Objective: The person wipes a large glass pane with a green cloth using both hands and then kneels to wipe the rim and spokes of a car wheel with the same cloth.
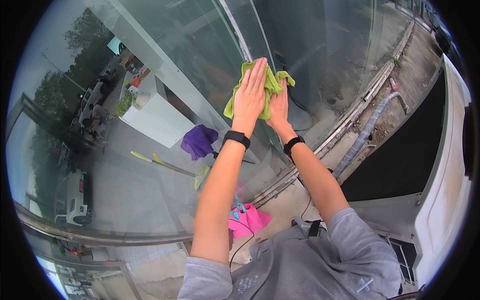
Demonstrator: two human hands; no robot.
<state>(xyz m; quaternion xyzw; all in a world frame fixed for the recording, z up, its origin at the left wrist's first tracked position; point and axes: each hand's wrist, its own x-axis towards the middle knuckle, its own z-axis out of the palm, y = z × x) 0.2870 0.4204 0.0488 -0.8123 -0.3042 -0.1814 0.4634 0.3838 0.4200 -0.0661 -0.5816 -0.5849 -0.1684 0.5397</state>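
Note:
My left hand (250, 93) lies flat, fingers together and pointing up, on a green cloth (237, 98) spread against the glass panes (202, 48) near a narrow vertical seam. Close on its right, my right hand (279, 107) also reaches up, with part of the green cloth draped over its fingertips and between the two hands. The palm sides of both hands are hidden, so the hold on the cloth is partly unseen. Each wrist wears a black band. Below my left forearm a bright pink bag or cloth (250, 220) with turquoise ties rests at the foot of the glass.
Behind the glass are a purple cloth (199, 142), a long-handled squeegee or mop (176, 168) and a white counter (157, 120) with plants. A wrapped hose (362, 131) bends along the ground at right, beside a large white-framed dark unit (397, 150). A thin cable runs near my body.

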